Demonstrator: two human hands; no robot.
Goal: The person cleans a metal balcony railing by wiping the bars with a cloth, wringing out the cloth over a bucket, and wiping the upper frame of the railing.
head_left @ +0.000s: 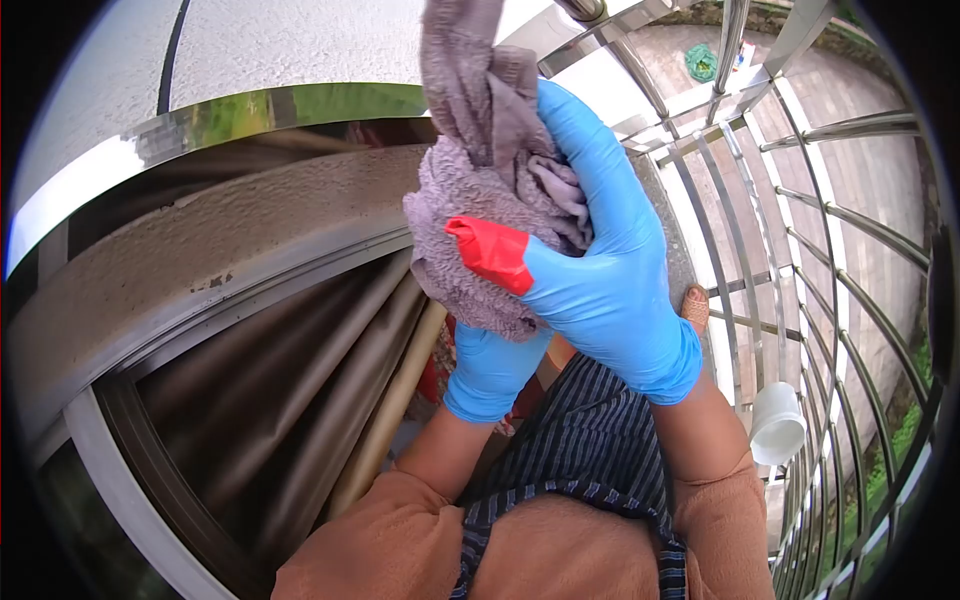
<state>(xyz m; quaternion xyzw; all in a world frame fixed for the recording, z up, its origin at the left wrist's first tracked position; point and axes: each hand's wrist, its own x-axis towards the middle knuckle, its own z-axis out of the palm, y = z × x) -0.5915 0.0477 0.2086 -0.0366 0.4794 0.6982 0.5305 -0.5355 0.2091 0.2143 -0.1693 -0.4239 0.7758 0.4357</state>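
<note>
A greyish-purple terry cloth (490, 200) is bunched up in front of me, with one end twisted upward past the top of the view. My right hand (610, 270), in a blue glove, grips its right side. Red tape wraps the thumb tip, which presses on the near face of the cloth. Below the bundle is my left hand (497, 368), also gloved in blue. Its fingers are hidden beneath and behind the cloth, and the hand is closed into it.
To my left a window frame (250, 290) with dark curtains (300, 380) sits under a shiny metal strip (270, 108). Metal railings (840, 270) curve along my right, near a white bucket (778, 425). A bare foot (695, 305) stands on a narrow ledge. Green material (701, 62) lies far below.
</note>
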